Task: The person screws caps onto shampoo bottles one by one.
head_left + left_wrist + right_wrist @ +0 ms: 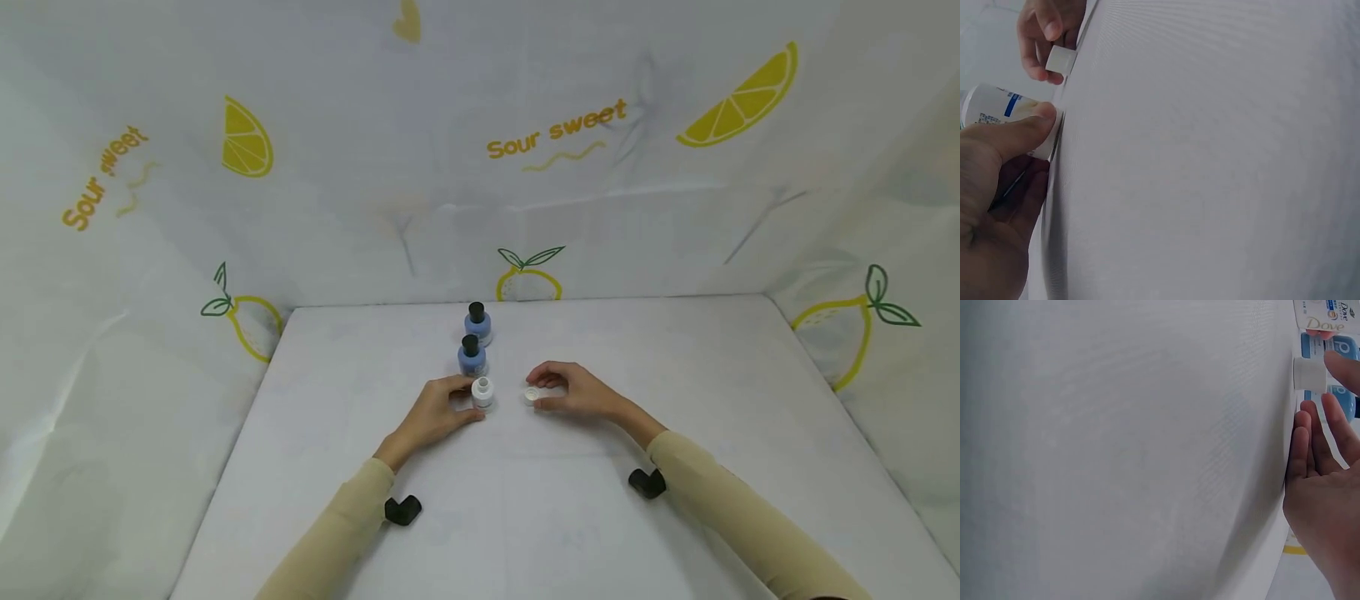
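My left hand (pixel 435 412) grips a small white bottle (pixel 482 393), thumb on one side and fingers on the other. The bottle stands upright on the table with its uncapped mouth showing; "Dove" can be read on it in the right wrist view. A white cap (pixel 531 396) rests on the table to the bottle's right. Around that cap my right hand (pixel 572 390) spreads its thumb and fingers, and in the right wrist view the cap (pixel 1310 375) sits just past the fingertips, with a small gap at the thumb.
Two blue bottles with black caps stand behind the white bottle, the nearer blue bottle (pixel 472 358) close to my left fingers and the farther blue bottle (pixel 477 327) toward the back edge. A white cloth (pixel 510 517) covers the table. A lemon-print curtain (pixel 337 217) hangs behind.
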A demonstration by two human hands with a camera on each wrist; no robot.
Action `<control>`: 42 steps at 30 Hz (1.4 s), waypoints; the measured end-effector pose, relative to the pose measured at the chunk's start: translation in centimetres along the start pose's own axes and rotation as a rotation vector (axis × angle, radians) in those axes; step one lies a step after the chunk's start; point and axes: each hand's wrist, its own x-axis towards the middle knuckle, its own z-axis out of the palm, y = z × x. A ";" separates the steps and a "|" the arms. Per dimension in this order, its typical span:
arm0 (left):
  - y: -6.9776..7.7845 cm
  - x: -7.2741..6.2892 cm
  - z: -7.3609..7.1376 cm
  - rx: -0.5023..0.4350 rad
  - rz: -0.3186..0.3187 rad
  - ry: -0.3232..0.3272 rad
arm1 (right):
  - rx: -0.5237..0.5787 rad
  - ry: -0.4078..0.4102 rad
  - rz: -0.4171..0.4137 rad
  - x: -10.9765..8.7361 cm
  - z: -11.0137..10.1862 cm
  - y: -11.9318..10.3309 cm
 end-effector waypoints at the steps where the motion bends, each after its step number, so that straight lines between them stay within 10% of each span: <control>1: 0.0 0.0 -0.1 0.000 0.000 0.001 | -0.010 0.001 -0.004 0.0 0.0 0.1; 42: 1.5 -0.5 -4.4 -0.058 -0.021 0.057 | -0.008 0.072 -0.092 1.9 -1.1 -2.8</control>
